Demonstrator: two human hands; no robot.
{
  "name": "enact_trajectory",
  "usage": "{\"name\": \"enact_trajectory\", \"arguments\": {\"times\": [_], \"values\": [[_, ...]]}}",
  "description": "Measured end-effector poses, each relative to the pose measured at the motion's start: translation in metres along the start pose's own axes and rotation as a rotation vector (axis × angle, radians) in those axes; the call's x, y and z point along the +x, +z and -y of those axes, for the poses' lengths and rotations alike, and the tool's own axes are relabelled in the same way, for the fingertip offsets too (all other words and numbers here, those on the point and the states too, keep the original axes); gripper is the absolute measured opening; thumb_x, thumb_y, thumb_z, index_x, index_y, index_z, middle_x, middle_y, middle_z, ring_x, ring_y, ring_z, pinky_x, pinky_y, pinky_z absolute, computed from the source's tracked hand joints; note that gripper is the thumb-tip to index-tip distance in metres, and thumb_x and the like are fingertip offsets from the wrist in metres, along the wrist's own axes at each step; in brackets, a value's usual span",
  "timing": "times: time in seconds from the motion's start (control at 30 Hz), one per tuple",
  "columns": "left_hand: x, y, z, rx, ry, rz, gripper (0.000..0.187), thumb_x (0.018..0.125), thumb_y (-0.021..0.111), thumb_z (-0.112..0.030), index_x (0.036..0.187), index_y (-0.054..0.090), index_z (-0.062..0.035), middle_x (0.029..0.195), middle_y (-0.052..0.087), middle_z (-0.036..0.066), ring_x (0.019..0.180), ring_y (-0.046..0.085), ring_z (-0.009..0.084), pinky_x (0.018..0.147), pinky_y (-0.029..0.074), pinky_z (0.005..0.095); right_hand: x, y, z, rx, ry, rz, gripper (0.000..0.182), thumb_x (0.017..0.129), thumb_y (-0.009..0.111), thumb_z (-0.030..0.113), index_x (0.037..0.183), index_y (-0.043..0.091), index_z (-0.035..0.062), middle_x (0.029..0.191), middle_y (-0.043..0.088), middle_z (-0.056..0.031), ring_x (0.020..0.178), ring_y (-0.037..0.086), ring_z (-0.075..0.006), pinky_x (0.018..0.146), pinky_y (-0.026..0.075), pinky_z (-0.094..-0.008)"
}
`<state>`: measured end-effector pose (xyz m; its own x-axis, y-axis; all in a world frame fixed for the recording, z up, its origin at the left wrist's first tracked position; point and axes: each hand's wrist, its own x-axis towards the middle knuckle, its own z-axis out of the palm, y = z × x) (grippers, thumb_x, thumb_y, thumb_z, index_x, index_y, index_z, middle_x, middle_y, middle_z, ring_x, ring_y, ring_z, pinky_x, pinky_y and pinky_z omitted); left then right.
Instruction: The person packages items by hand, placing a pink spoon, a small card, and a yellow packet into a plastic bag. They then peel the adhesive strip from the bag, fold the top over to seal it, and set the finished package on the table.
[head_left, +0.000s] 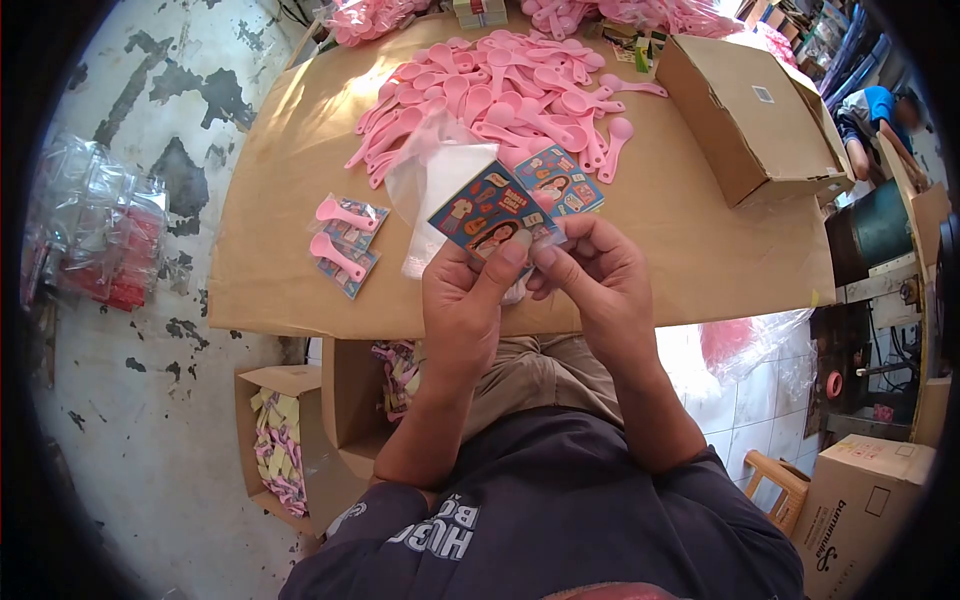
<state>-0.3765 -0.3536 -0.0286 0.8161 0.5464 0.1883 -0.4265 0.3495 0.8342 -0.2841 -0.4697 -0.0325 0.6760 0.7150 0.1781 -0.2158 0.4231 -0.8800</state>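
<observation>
A printed sticker card (487,215) is pinched by the left hand (462,305) and right hand (597,280) at a clear plastic bag (430,190); bagging is underway, a pink spoon (612,148) seemingly needed next

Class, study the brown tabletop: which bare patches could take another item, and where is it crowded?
The table is bare between the right hand and the cardboard box, and along the left edge above the two packed spoons. The far middle is crowded with the pink spoon pile; the left hand holds sticker sheets.

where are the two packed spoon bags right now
In the head view, the two packed spoon bags lie on the table's left side, left of both hands, below the pink spoon pile.
</observation>
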Motion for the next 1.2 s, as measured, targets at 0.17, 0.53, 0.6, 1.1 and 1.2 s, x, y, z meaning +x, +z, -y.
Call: {"name": "enact_trajectory", "arguments": {"times": [0.17, 0.53, 0.6, 1.1, 1.2], "values": [[-0.003, -0.003, 0.0, -0.004, -0.029, -0.032, 0.037, 0.102, 0.061, -0.008, 0.137, 0.057, 0.0021, 0.139, 0.062, 0.019, 0.113, 0.066, 0.0173, 0.09, 0.055, 0.0318, -0.003, -0.003, -0.005, 0.07, 0.119, 0.017, 0.015, 0.102, 0.064, 0.008, 0.113, 0.062, -0.0022, 0.094, 0.071, -0.0051, 0.081, 0.069, -0.0094, 0.073, 0.056, -0.0243], [0.004, 0.003, -0.013, 0.074, 0.138, -0.003, 0.056, 0.102, 0.056, -0.006, 0.154, 0.037, 0.0005, 0.156, 0.043, 0.023, 0.142, 0.047, 0.0328, 0.11, 0.049, 0.0417, -0.001, 0.01, -0.01, -0.022, 0.001, 0.008, 0.01, 0.101, 0.066, 0.01, 0.102, 0.061, 0.0013, 0.086, 0.068, -0.0013, 0.074, 0.062, -0.0048, 0.066, 0.05, -0.0203], [0.007, -0.001, -0.027, -0.131, 0.19, 0.009, 0.062, 0.102, 0.048, 0.002, 0.16, 0.025, -0.0019, 0.161, 0.036, 0.021, 0.146, 0.041, 0.0351, 0.113, 0.047, 0.0453, -0.003, 0.012, -0.011, -0.05, 0.028, 0.049, 0.011, 0.1, 0.068, 0.011, 0.099, 0.061, 0.0022, 0.085, 0.066, -0.0003, 0.072, 0.06, -0.0036, 0.063, 0.047, -0.0202], [-0.022, 0.005, -0.057, -0.388, 0.374, 0.121, 0.065, 0.103, 0.047, -0.002, 0.162, 0.024, -0.0199, 0.133, 0.061, 0.019, 0.116, 0.066, 0.0267, 0.108, 0.052, 0.0521, -0.038, 0.028, 0.023, 0.003, 0.099, 0.359, 0.021, 0.107, 0.056, 0.015, 0.118, 0.058, -0.0024, 0.092, 0.066, -0.0032, 0.084, 0.067, -0.009, 0.074, 0.056, -0.0256], [-0.029, 0.017, -0.061, -0.32, 0.382, 0.05, 0.065, 0.102, 0.052, -0.004, 0.161, 0.026, -0.018, 0.12, 0.065, 0.015, 0.101, 0.068, 0.0213, 0.103, 0.055, 0.0508, -0.044, 0.028, 0.023, -0.025, 0.075, 0.387, 0.022, 0.107, 0.057, 0.017, 0.118, 0.059, -0.0022, 0.093, 0.066, -0.0037, 0.084, 0.066, -0.0085, 0.074, 0.056, -0.0259]]}}
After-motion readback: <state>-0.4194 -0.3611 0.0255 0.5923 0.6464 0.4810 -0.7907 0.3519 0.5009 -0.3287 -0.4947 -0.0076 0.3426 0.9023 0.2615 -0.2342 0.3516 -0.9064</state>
